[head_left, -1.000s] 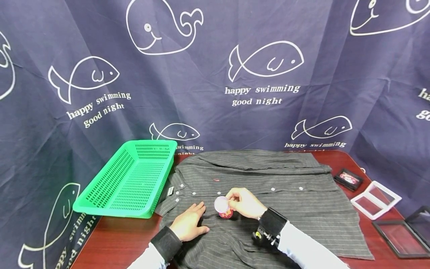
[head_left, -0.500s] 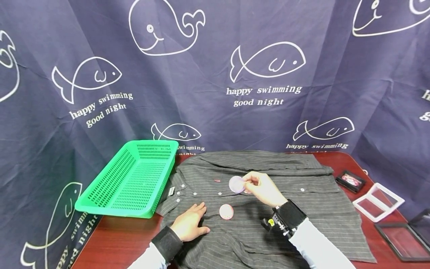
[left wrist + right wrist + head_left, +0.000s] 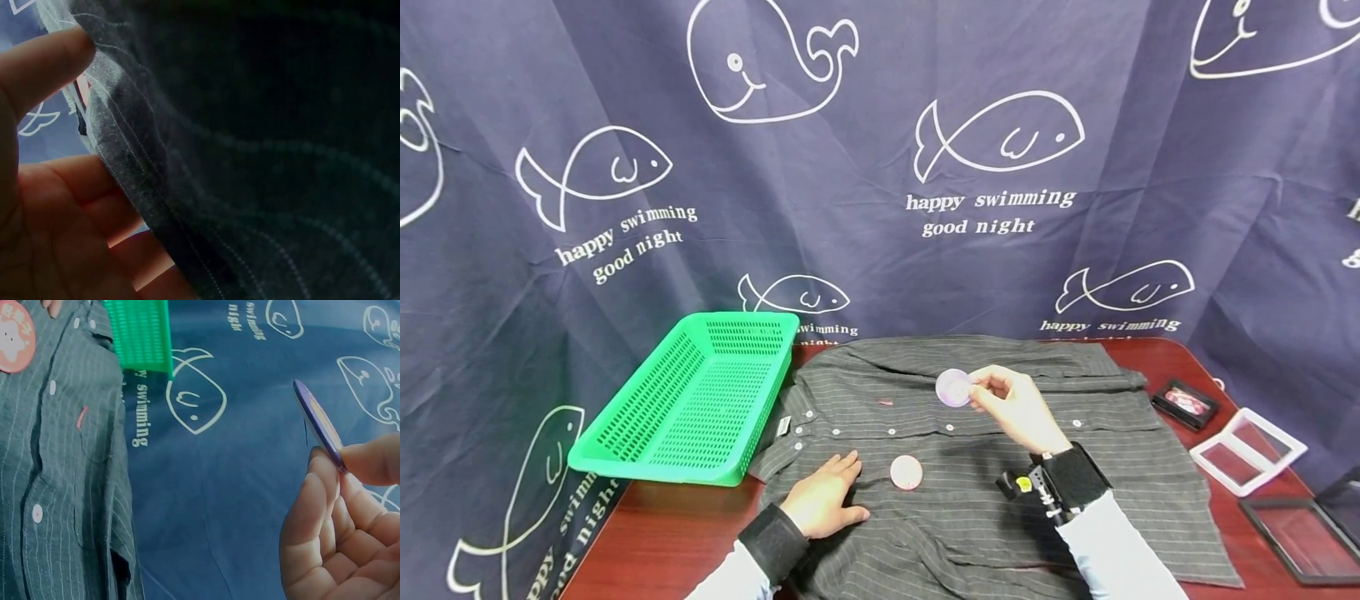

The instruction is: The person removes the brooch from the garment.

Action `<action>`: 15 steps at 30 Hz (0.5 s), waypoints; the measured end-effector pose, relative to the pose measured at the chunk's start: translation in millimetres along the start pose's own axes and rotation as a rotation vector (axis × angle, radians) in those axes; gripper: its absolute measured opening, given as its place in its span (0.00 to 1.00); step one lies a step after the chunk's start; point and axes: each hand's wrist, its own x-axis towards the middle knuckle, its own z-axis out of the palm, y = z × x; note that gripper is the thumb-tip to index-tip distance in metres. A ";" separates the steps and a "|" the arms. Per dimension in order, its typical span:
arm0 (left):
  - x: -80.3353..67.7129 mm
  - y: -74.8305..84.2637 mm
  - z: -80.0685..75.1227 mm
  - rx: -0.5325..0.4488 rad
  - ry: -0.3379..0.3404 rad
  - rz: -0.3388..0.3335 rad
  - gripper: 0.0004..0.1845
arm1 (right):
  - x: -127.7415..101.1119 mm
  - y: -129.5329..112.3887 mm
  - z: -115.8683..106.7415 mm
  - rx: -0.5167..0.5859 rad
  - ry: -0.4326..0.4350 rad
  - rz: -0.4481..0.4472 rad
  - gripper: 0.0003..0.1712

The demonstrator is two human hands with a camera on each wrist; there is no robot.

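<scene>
My right hand [image 3: 1017,406] pinches a round purple button badge [image 3: 954,387] by its edge, between thumb and fingertips, over the shirt's upper part. Seen edge-on in the right wrist view, the purple badge has a thin pin sticking out behind its disc. A round red-and-white button badge [image 3: 906,472] lies face up on the dark striped shirt [image 3: 1120,475], near the shirt's button row. My left hand [image 3: 823,497] rests on the shirt left of the red badge, with fingers extended; in the left wrist view shirt fabric fills most of the picture beside its fingers.
A green plastic basket [image 3: 700,408] stands at the left end of the red-brown table [image 3: 647,517]. On the right lie a small black case [image 3: 1185,404] with a red-and-white piece, a white frame [image 3: 1247,450] and a black frame [image 3: 1300,542]. A printed curtain [image 3: 850,208] hangs behind.
My right hand has lifted the purple badge away from beside the red badge, up and to the right. The red badge now shows fully. My left hand has stayed in place.
</scene>
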 end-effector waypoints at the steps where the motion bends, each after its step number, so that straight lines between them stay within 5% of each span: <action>1: 0.0 -0.4 0.0 0.002 0.001 -0.001 0.40 | -0.2 -0.3 -0.7 0.006 0.006 0.007 0.08; 15: -0.5 3.7 -8.3 -0.053 0.000 -0.030 0.39 | -3.9 6.1 -2.0 0.057 0.080 0.056 0.10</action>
